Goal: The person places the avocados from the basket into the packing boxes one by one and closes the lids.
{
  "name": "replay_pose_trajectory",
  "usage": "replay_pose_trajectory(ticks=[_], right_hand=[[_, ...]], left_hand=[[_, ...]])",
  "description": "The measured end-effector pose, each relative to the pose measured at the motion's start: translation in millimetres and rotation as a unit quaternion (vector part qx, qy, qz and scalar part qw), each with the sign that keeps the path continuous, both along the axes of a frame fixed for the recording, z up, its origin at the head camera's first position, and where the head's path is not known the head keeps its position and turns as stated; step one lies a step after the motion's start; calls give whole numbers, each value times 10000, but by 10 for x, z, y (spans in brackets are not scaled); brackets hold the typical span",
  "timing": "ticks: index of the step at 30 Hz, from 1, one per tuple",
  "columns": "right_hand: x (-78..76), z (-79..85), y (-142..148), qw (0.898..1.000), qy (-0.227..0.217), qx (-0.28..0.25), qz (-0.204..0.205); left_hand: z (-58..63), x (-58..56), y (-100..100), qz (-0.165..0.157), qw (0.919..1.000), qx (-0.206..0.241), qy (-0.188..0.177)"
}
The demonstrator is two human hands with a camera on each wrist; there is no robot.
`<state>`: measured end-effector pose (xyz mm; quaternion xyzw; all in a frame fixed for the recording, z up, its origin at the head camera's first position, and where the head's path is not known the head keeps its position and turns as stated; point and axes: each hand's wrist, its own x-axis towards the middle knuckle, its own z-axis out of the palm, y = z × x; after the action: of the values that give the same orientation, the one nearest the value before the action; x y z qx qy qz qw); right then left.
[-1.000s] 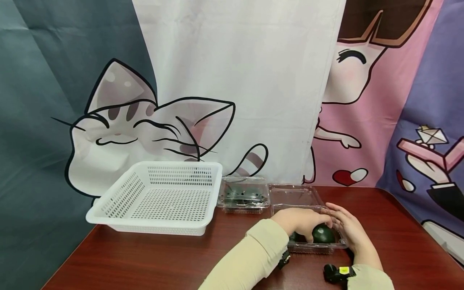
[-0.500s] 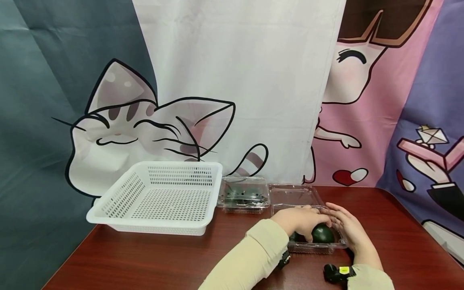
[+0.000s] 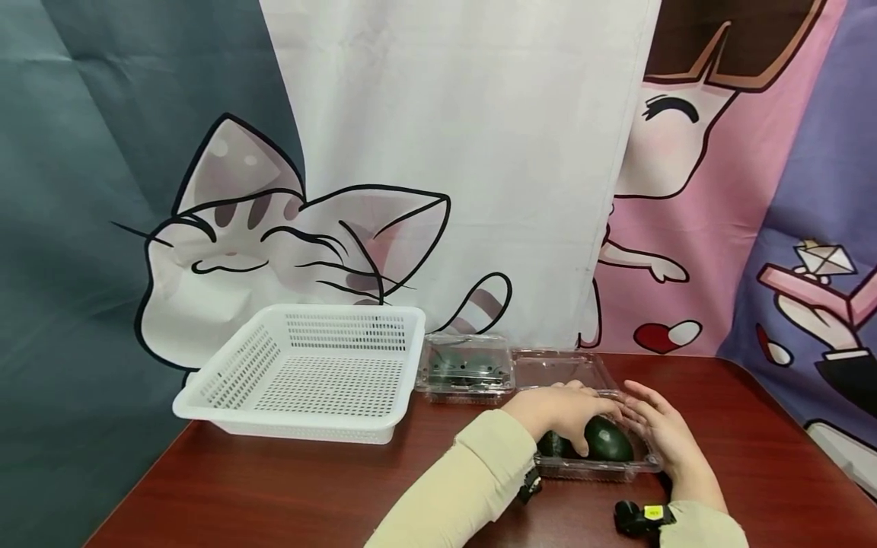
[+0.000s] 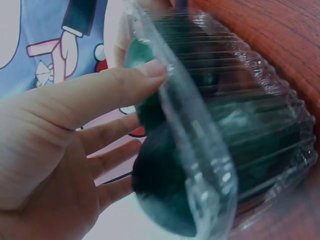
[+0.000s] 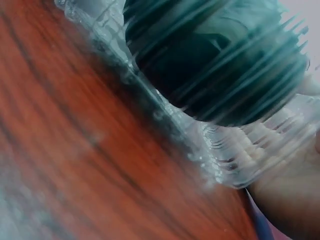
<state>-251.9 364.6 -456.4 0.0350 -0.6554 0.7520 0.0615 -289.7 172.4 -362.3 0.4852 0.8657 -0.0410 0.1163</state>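
A clear plastic clamshell box [image 3: 589, 472] stands open near the table's front right, its lid [image 3: 565, 371] folded back. Inside lie smooth dark green oval fruits that look like avocados; one fruit [image 3: 610, 441] shows at the right, another [image 3: 550, 445] is partly covered. My left hand [image 3: 562, 415] reaches over them, thumb down in front and fingers behind. In the left wrist view its thumb [image 4: 115, 90] lies extended across the rim, fingertips hidden behind the fruit. My right hand [image 3: 671, 438] rests with extended fingers along the box's right side.
A white perforated basket [image 3: 308, 430] stands at the left. Between it and the open box sits a closed clear box [image 3: 464, 369] with dark green contents. A printed cloth [image 3: 445, 152] hangs behind the brown table [image 3: 308, 495].
My left hand has shifted slightly left, uncovering more of both fruits. The right hand stays at the box's side. The head view has shifted a little.
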Motion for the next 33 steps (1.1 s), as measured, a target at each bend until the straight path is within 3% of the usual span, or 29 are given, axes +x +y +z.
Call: replay_pose_trajectory(ticks=[6, 10, 14, 17, 22, 24, 26, 31, 33], right_hand=[[34, -4, 35, 9979, 367, -539, 22], [56, -30, 48, 9908, 826, -1048, 234], [70, -53, 47, 9829, 1220, -1313, 420], [71, -65, 45, 9780, 1431, -1440, 479], [68, -80, 37, 9738, 1737, -1412, 400], [65, -81, 29, 9754, 1790, -1247, 309], [55, -76, 17, 9773, 1797, -1105, 214], [19, -39, -16, 9774, 1762, -1169, 81], [20, -28, -14, 9769, 1743, -1229, 121]], left_hand=[[82, 5, -98, 12, 9999, 136, 82], [129, -33, -215, 231, 9992, 314, 20], [179, -127, -338, 625, 9933, 966, 57], [212, -223, -412, 1021, 9777, 1809, 302], [260, -367, -524, 1688, 9369, 3017, 525], [284, -394, -567, 1667, 9310, 3205, 524], [320, -391, -609, 1463, 9354, 3213, 222], [395, -347, -637, 699, 9563, 2695, -890], [388, -333, -607, 362, 9657, 2376, -979]])
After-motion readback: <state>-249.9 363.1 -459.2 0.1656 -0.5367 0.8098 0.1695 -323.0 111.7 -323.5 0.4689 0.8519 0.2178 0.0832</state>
